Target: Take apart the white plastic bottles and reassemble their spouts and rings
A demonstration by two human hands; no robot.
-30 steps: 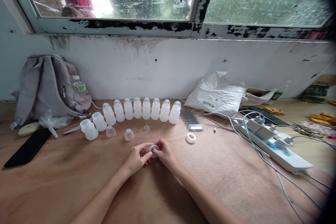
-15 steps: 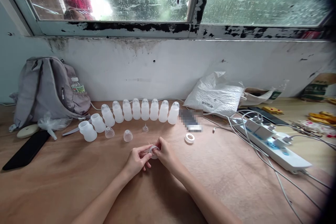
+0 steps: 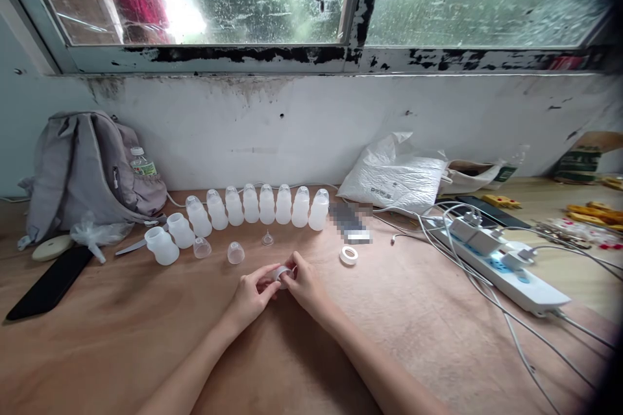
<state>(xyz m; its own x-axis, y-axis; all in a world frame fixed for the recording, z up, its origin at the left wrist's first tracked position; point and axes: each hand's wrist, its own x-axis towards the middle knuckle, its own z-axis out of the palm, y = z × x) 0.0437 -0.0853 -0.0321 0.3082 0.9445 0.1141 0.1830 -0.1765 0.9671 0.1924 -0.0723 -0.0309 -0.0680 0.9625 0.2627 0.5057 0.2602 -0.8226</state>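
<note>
Two hands meet on one small white ring [image 3: 282, 272]: our left hand [image 3: 253, 295] pinches it from the left, our right hand [image 3: 306, 286] from the right; it sits between both fingertip sets, just above the table [image 3: 146, 337]. Each grip is closed on it, equally near; the capped bottles [image 3: 265, 204] stand well beyond.

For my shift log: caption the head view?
Left hand and right hand pinch a small white ring before a row of bottles.
</note>
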